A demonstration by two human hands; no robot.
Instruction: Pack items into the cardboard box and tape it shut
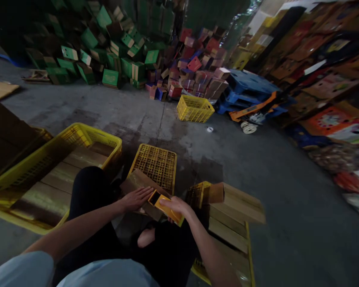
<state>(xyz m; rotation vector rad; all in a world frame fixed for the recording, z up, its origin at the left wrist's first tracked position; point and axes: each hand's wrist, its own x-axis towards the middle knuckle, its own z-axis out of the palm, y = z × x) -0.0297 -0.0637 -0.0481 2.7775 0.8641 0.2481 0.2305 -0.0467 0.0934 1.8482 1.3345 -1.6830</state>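
My right hand (176, 205) is wrapped round an orange-yellow, box-shaped object (170, 211) with a dark opening at its left end; its exact kind is unclear. Its far end touches or sits just above a brown cardboard box (139, 181) in front of my knees. My left hand (137, 198) lies flat on that box, fingers stretched out and together, close to the object's dark end. Beneath and behind the box is an upturned yellow plastic crate (154, 162). Part of the box is hidden by my hands.
Yellow crates stand on both sides: a left crate (115, 149) and a right crate (249, 255), each holding cardboard boxes. Farther off are another yellow crate (195, 109), a white ring (210, 129), blue pallets (248, 83), an orange pallet jack (254, 107) and heaped green boxes (110, 77).
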